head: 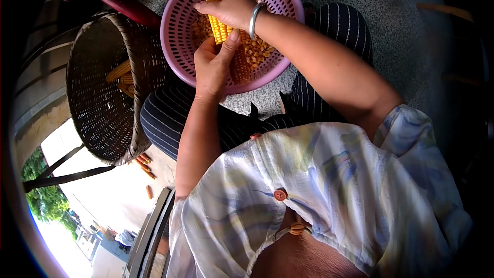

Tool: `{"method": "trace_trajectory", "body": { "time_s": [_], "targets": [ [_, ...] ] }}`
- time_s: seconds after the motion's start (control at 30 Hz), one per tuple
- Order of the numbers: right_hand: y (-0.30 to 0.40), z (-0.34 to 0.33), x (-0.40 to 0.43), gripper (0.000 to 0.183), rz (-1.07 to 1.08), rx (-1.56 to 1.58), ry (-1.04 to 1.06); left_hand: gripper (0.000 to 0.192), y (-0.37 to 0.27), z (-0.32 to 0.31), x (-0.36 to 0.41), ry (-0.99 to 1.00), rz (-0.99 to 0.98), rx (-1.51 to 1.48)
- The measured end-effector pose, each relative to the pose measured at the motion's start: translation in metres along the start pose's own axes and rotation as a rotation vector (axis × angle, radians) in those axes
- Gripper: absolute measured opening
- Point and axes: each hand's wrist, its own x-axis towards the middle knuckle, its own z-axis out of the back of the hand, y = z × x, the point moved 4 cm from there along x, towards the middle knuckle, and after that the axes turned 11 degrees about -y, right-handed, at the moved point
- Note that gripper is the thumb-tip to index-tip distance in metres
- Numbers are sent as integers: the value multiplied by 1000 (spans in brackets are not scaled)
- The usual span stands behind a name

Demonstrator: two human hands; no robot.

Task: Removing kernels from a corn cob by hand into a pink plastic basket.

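Note:
A yellow ear of corn [221,31] is held tilted over a pink plastic colander [175,52]. My right hand [239,5], with a silver bangle at the wrist, grips its upper part, thumb laid across the kernels. My left hand [214,63] is at the ear's lower end, thumb along its side and fingers curled behind, partly hidden. Just beside the left thumb is a reddish bare corn cob [241,67]; whether the left hand touches it I cannot tell. Loose corn kernels [256,52] cover part of the colander's bottom.
At left a tipped woven basket [133,123] holds several ears of corn [122,75]. Red wooden furniture legs [123,2] stand behind it. Reddish cobs [144,166] lie on the bright ground beyond. My striped knees [166,112] flank the colander above a speckled floor [386,34].

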Motion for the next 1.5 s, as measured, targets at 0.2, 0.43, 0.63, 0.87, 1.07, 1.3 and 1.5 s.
{"method": "trace_trajectory", "body": {
  "time_s": [0.2,0.43,0.63,0.87,1.07,1.3,1.5],
  "targets": [
    [-7,-1,9,52,-141,215,128,31,0,8,4,25,-63,-2],
    [-6,0,8,52,-426,637,194,22,4,8,5,96,138,-324],
    [-10,-2,6,66,-116,362,88,41,7,-1,4,29,2,-59],
    [-5,5,7,43,-292,433,142,33,5,7,7,53,-36,-99],
    [0,-8,3,49,-96,177,97,36,2,13,-1,9,46,-204],
    [12,0,-1,50,-12,-55,70,33,-3,0,-6,-15,-75,171],
    [-11,0,13,44,-73,201,87,31,2,-1,1,72,-6,-69]
  ]
}}
